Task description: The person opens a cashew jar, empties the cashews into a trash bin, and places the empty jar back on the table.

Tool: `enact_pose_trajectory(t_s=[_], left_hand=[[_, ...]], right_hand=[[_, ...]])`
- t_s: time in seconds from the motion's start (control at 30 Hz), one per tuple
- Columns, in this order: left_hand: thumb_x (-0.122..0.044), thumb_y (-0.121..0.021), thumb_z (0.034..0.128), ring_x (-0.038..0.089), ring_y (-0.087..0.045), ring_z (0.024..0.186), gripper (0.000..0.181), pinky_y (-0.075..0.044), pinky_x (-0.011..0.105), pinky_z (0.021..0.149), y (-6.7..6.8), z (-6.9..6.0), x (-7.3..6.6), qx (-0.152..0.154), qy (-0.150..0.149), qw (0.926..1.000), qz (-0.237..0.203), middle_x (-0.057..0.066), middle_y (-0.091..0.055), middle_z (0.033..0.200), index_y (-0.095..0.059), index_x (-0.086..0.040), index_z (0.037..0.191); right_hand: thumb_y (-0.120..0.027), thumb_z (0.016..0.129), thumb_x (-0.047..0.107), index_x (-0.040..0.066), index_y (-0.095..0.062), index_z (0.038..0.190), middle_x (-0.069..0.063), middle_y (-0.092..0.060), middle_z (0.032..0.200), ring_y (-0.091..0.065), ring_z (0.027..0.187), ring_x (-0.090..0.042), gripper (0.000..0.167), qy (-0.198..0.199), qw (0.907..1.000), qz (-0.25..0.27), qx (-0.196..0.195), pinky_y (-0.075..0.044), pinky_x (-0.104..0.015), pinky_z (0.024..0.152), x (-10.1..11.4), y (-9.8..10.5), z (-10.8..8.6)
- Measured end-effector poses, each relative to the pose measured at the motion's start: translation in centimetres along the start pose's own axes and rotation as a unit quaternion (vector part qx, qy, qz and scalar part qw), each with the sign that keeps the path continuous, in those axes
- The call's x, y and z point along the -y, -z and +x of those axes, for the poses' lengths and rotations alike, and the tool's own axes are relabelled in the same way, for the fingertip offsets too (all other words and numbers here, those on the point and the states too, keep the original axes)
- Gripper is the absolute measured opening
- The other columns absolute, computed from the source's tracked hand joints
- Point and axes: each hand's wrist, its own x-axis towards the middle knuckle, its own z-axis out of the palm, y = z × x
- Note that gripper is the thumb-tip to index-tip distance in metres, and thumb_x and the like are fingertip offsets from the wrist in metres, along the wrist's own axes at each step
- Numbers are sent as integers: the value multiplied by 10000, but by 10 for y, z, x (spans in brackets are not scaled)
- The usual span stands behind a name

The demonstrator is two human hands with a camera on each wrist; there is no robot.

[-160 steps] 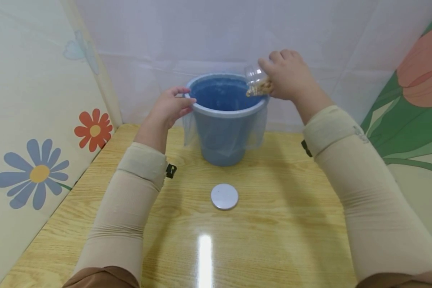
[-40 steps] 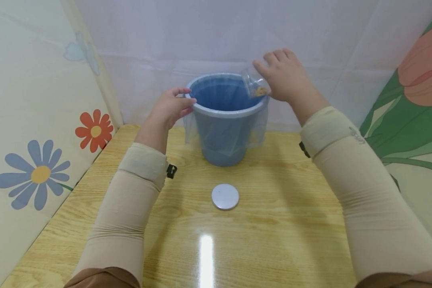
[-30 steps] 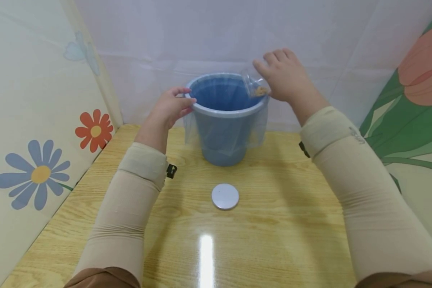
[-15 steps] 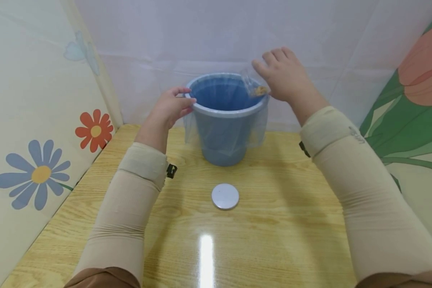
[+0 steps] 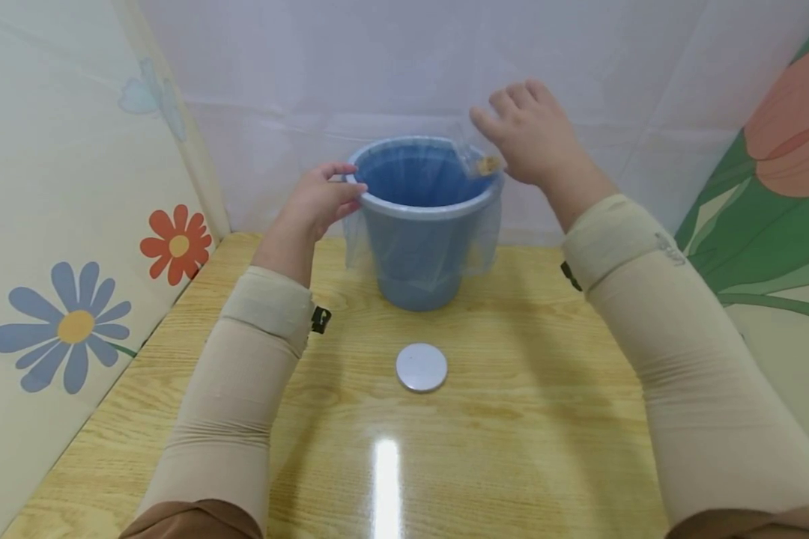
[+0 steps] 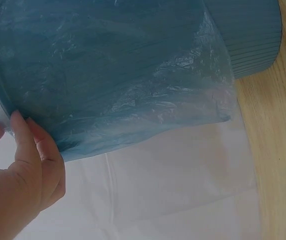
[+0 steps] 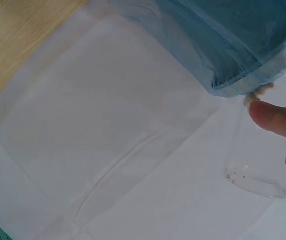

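A blue trash bin (image 5: 418,296) stands upright at the back of the table, lined with a clear plastic bag (image 5: 482,232) folded over its rim. My left hand (image 5: 318,198) pinches the bin's rim and the bag on the left side, as the left wrist view also shows. At the right side of the rim, my right hand (image 5: 529,138) grips a clear jar (image 7: 243,150) tipped with its mouth toward the bin. Tan bits (image 5: 487,165) are gathered near the jar's mouth, and a few dark specks cling near its base. The bin's bottom is hidden.
A round white lid (image 5: 421,367) lies flat on the wooden table (image 5: 512,449) in front of the bin. White sheeting (image 5: 323,67) hangs close behind, and flower-patterned panels (image 5: 74,187) flank both sides.
Fewer tan bits are in the jar than several seconds ago. My right hand has shifted slightly up and left, tipping the jar further; my left hand and the lid stay put.
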Motion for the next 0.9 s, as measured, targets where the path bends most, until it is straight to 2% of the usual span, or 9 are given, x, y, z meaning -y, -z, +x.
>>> enact_pose_trajectory(t_s=[0.2, 0.53, 0.77, 0.9], left_hand=[[-114, -609, 876, 168, -550, 1082, 496, -477, 259, 905, 0, 0, 0, 5, 23, 10000, 29, 58, -419, 1321, -432, -167, 1336], [-98, -611, 872, 168, -550, 1079, 506, -487, 252, 887, 0, -1, 0, 2, 8, 10000, -29, 70, -426, 1321, -434, -156, 1343], [-96, -609, 874, 166, -548, 1083, 505, -487, 249, 886, 0, -1, 0, 10, 18, 10000, -48, 60, -414, 1334, -435, -161, 1343], [-108, -606, 877, 160, -551, 1079, 498, -486, 250, 888, 0, -2, -1, 5, 13, 10000, 7, 52, -428, 1321, -436, -167, 1342]], right_hand=[[-651, 818, 94, 78, -195, 1427, -263, -304, 1364, -257, 1263, -437, 761, 110, 9994, 16, 331, -119, -539, 1100, 0, 1, 0], [-631, 832, 92, 72, -213, 1414, -262, -306, 1365, -256, 1262, -439, 716, 93, 9993, 156, 320, -131, -549, 1091, -1, -1, 0], [-588, 852, 66, 88, -177, 1441, -259, -279, 1382, -218, 1286, -432, 718, 57, 9998, 86, 198, -72, -540, 1107, -1, 1, 2], [-557, 854, 23, 106, -204, 1439, -257, -290, 1387, -223, 1287, -433, 688, 183, 9994, 183, 225, -54, -539, 1109, -2, 3, 2]])
